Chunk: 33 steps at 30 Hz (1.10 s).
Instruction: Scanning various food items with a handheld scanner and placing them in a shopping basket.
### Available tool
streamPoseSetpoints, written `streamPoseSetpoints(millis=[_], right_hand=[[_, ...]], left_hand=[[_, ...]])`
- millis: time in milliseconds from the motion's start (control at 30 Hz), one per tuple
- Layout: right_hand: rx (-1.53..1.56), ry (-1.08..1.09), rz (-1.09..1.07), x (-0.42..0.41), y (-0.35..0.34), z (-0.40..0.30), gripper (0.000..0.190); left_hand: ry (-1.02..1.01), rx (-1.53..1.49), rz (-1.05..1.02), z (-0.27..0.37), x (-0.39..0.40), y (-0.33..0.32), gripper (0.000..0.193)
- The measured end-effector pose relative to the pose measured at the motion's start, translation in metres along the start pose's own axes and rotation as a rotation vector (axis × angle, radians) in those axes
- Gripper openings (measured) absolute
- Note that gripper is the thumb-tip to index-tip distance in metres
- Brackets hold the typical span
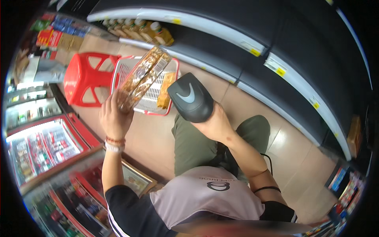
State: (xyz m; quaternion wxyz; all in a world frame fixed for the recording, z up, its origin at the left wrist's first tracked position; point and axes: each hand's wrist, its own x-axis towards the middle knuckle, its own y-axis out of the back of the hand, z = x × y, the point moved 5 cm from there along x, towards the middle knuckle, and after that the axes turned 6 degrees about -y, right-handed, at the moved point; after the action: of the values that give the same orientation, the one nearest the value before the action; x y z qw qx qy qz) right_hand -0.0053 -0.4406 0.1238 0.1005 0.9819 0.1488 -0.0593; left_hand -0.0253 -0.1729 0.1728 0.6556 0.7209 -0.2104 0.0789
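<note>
My left hand grips the near end of a long clear plastic pack of nutty snack bars, held tilted over a shopping basket, with a printed barcode label facing up near its far end. In my right hand is a black handheld barcode scanner with a grey curved mark on its top; its head points towards the pack and the basket. The white plastic basket with a red rim stands on the floor, and a yellow-brown snack packet lies inside it.
A red plastic stool stands left of the basket. Dark shelves with white price rails run along the far side and the right, with oil bottles on a lower one. Lit display coolers line the left. A person is at the upper left.
</note>
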Motion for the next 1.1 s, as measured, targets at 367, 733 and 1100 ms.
streamPoseSetpoints(millis=[367, 733, 1100], right_hand=[[0.15, -0.247, 0.684, -0.115, 0.164, 0.079, 0.038], [0.109, -0.36, 0.846, -0.18, 0.145, 0.113, 0.023], [0.222, -0.365, 0.826, -0.173, 0.123, 0.13, 0.022]], left_hand=[[-0.59, -0.352, 0.468, 0.118, 0.109, 0.077, 0.074], [-1.023, -0.413, 0.662, 0.382, 0.239, -0.004, 0.06], [-1.277, -0.593, 0.665, 0.533, 0.208, -0.011, 0.029]])
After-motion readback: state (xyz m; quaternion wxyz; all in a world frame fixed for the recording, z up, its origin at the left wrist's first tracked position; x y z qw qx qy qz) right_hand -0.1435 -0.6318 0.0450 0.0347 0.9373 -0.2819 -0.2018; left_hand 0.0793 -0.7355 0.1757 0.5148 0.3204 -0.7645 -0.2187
